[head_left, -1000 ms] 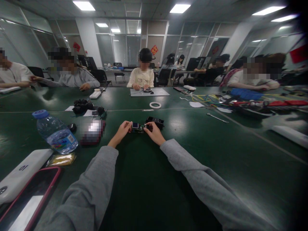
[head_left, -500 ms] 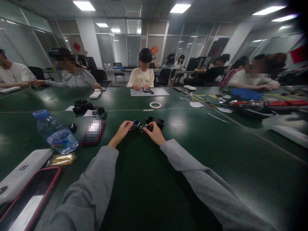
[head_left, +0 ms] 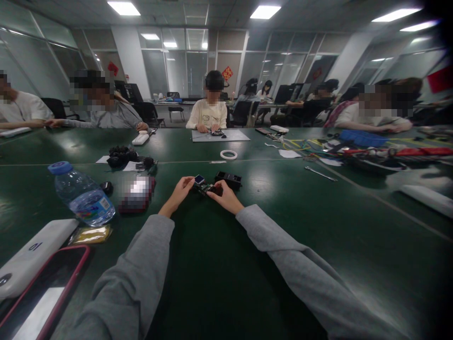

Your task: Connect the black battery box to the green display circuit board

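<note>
Between my two hands is a small circuit board (head_left: 206, 189) with a little square screen (head_left: 199, 179) at its left end. My left hand (head_left: 182, 190) pinches the left end, beside the screen. At the right end, the fingers of my right hand (head_left: 225, 194) are closed on the board's edge. Just behind my right hand lies a black rectangular housing (head_left: 230, 179) on the green table (head_left: 212, 264). The fingertips partly hide the board, so its finer parts cannot be made out.
Leftward stand a water bottle (head_left: 83, 193), a phone with a red case (head_left: 46, 288), a white device (head_left: 35, 255) and a yellow packet (head_left: 91, 234). A white tape ring (head_left: 228, 155) lies ahead, a wrench (head_left: 320, 174) to the right. Across the table a person (head_left: 208, 111) works over a grey mat.
The board and its screen have tilted slightly between my hands, and the screen has shifted a little up and left. My right fingers have moved slightly along the board.
</note>
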`<state>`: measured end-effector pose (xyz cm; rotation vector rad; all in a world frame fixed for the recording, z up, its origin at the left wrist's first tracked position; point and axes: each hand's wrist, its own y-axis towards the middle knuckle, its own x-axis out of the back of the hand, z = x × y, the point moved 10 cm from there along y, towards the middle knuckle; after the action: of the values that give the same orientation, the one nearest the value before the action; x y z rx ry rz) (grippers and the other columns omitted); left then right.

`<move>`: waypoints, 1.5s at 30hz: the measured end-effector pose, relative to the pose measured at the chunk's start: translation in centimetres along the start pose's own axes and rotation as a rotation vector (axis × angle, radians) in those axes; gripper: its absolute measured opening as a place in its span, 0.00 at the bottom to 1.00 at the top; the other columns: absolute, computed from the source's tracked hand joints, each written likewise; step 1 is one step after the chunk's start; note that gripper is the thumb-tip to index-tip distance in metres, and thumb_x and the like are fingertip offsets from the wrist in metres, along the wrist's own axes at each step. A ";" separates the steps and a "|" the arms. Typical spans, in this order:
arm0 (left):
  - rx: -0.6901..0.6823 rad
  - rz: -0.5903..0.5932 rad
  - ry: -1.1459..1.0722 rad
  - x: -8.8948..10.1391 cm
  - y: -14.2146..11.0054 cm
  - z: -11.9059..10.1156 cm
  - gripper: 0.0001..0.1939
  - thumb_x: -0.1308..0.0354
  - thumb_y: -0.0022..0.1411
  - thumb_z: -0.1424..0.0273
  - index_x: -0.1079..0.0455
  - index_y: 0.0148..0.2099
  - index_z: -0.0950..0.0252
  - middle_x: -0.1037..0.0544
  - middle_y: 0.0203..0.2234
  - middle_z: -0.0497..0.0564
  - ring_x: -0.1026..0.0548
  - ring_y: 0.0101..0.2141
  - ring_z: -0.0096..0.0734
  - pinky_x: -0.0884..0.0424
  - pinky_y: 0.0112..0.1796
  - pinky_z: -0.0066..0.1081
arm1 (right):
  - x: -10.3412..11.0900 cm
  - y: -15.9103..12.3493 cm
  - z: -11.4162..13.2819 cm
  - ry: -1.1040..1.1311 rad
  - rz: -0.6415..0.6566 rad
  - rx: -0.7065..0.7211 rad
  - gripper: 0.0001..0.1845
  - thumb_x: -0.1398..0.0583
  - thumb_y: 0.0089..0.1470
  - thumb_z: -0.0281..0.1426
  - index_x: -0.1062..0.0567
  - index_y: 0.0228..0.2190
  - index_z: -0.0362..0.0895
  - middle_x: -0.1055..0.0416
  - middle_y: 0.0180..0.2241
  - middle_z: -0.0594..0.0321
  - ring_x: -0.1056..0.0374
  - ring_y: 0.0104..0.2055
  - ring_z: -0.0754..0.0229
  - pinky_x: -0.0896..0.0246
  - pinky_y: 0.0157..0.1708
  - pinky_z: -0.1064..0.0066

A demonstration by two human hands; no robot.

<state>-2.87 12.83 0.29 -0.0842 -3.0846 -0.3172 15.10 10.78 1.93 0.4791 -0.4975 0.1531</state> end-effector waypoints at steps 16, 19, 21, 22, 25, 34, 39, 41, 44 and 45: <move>-0.011 -0.020 0.095 0.2 -0.2 -0.6 0.22 0.48 0.59 0.59 0.37 0.52 0.65 0.31 0.51 0.57 0.33 0.51 0.38 0.39 0.53 0.40 | -1.0 -0.2 2.3 -0.049 0.136 0.140 0.14 0.44 0.56 0.41 0.27 0.34 0.44 0.30 0.32 0.63 0.36 0.34 0.62 0.43 0.36 0.70; -0.005 -0.009 0.082 0.1 -0.1 -0.4 0.22 0.48 0.59 0.59 0.38 0.53 0.64 0.32 0.52 0.58 0.33 0.52 0.38 0.39 0.53 0.40 | -1.2 -0.3 2.5 -0.067 0.153 0.164 0.14 0.45 0.57 0.41 0.26 0.34 0.45 0.29 0.33 0.63 0.36 0.35 0.62 0.43 0.36 0.69; -0.005 -0.005 0.068 0.1 -0.1 -0.3 0.22 0.48 0.60 0.60 0.38 0.53 0.64 0.32 0.52 0.58 0.33 0.52 0.38 0.39 0.53 0.40 | -1.3 -0.3 2.5 -0.085 0.162 0.170 0.15 0.46 0.58 0.42 0.25 0.35 0.45 0.29 0.33 0.62 0.36 0.36 0.61 0.44 0.37 0.68; -0.007 0.000 0.061 0.1 0.0 -0.2 0.22 0.48 0.60 0.60 0.38 0.54 0.64 0.32 0.52 0.58 0.33 0.52 0.38 0.39 0.53 0.40 | -1.3 -0.3 2.5 -0.091 0.166 0.173 0.15 0.46 0.58 0.41 0.25 0.35 0.46 0.29 0.33 0.62 0.37 0.36 0.61 0.44 0.37 0.68; -0.015 0.016 0.049 -0.1 0.1 -0.1 0.22 0.48 0.60 0.60 0.38 0.54 0.64 0.33 0.53 0.58 0.33 0.52 0.38 0.39 0.54 0.40 | -1.4 -0.3 2.6 -0.097 0.176 0.183 0.15 0.47 0.59 0.41 0.24 0.36 0.47 0.28 0.34 0.62 0.37 0.37 0.61 0.45 0.38 0.68; -0.029 -0.001 0.041 0.0 0.2 0.2 0.23 0.46 0.59 0.60 0.38 0.54 0.64 0.33 0.53 0.58 0.34 0.53 0.38 0.40 0.54 0.40 | -1.6 -0.7 3.3 -0.234 0.183 0.192 0.15 0.48 0.60 0.41 0.26 0.37 0.48 0.30 0.34 0.63 0.39 0.36 0.60 0.45 0.38 0.66; -0.030 -0.005 0.046 0.1 0.1 0.0 0.23 0.46 0.59 0.60 0.38 0.54 0.64 0.33 0.53 0.59 0.35 0.54 0.38 0.41 0.55 0.40 | -1.7 -1.1 4.4 -0.353 0.163 0.240 0.15 0.49 0.60 0.41 0.27 0.37 0.48 0.32 0.33 0.62 0.40 0.37 0.59 0.47 0.39 0.66; -0.029 -0.011 0.052 0.1 0.2 0.1 0.23 0.46 0.58 0.61 0.38 0.54 0.64 0.33 0.53 0.58 0.35 0.54 0.38 0.41 0.55 0.40 | -1.8 -1.3 4.8 -0.396 0.161 0.263 0.14 0.49 0.61 0.41 0.27 0.38 0.48 0.33 0.34 0.62 0.40 0.38 0.59 0.48 0.39 0.67; -0.036 -0.021 0.046 0.2 0.4 0.4 0.23 0.46 0.58 0.61 0.38 0.54 0.65 0.33 0.53 0.59 0.34 0.54 0.38 0.40 0.54 0.40 | -1.9 -1.6 5.5 -0.462 0.156 0.301 0.14 0.50 0.61 0.40 0.28 0.38 0.47 0.33 0.34 0.61 0.41 0.38 0.59 0.49 0.38 0.67; -0.042 -0.020 0.041 0.2 0.5 0.4 0.24 0.46 0.58 0.61 0.39 0.54 0.65 0.33 0.53 0.59 0.34 0.53 0.38 0.40 0.54 0.40 | -2.0 -1.6 5.7 -0.484 0.154 0.315 0.14 0.50 0.61 0.39 0.28 0.38 0.47 0.33 0.34 0.61 0.41 0.38 0.59 0.50 0.38 0.67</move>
<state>-3.07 13.40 -0.01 -0.0472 -3.0400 -0.3797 11.41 6.56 4.70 0.7933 -0.9937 0.2678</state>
